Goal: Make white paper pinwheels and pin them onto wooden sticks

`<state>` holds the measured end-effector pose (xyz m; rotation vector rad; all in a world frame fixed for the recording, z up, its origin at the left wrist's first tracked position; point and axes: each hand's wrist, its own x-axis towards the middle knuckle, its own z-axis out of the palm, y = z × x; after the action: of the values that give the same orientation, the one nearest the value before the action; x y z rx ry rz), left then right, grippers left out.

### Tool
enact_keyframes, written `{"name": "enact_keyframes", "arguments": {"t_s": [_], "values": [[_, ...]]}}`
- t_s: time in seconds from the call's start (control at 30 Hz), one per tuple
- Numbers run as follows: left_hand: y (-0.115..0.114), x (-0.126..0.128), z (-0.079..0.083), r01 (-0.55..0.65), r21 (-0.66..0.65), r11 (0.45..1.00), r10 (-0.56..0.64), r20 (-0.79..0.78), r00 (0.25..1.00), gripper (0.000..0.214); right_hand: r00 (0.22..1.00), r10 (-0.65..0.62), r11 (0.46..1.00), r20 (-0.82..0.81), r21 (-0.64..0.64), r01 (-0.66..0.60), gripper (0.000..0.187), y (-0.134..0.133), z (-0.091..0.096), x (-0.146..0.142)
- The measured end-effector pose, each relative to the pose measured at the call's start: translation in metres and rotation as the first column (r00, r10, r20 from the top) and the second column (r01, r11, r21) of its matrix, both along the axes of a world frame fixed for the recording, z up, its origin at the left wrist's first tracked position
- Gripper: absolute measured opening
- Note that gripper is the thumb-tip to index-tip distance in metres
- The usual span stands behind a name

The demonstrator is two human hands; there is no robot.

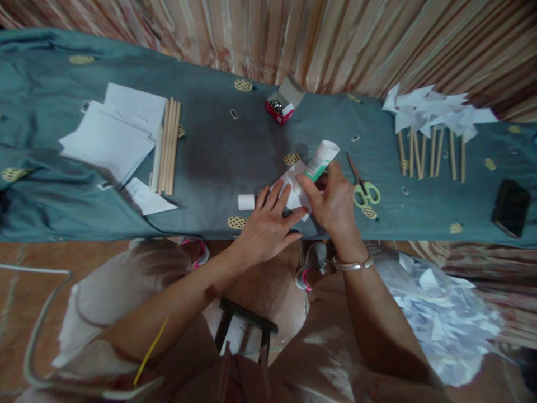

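Observation:
My right hand (pixel 333 204) is closed around a white and green glue stick (pixel 320 160), tilted with its tip down on a small white paper piece (pixel 293 187). My left hand (pixel 268 221) lies flat with fingers spread, pressing that paper onto the grey-blue cloth (pixel 218 157). The glue stick's white cap (pixel 246 202) lies just left of my left hand.
Green-handled scissors (pixel 364 190) lie right of my hands. A stack of white sheets (pixel 111 137) and wooden sticks (pixel 168 146) are at left. An open red box (pixel 282 104) stands behind. Paper pinwheels on sticks (pixel 432 129) and a black phone (pixel 510 207) are at right. Paper scraps (pixel 444 319) lie below.

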<state>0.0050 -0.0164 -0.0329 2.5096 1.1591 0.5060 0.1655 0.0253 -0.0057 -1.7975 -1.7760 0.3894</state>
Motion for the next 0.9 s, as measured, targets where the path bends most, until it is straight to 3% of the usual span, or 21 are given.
{"name": "enact_keyframes", "arguments": {"t_s": [0.33,0.9], "values": [[0.0,0.0,0.0,-0.002,0.017,1.0,0.002,0.004,1.0,0.05,1.0,0.005,0.999,-0.011,-0.035,-0.005,0.04,-0.007,0.001,0.001],[-0.001,0.0,-0.001,0.001,0.009,1.0,-0.001,0.013,1.0,0.051,1.0,-0.03,0.999,0.008,0.029,0.03,0.04,-0.007,-0.003,0.012]]}}
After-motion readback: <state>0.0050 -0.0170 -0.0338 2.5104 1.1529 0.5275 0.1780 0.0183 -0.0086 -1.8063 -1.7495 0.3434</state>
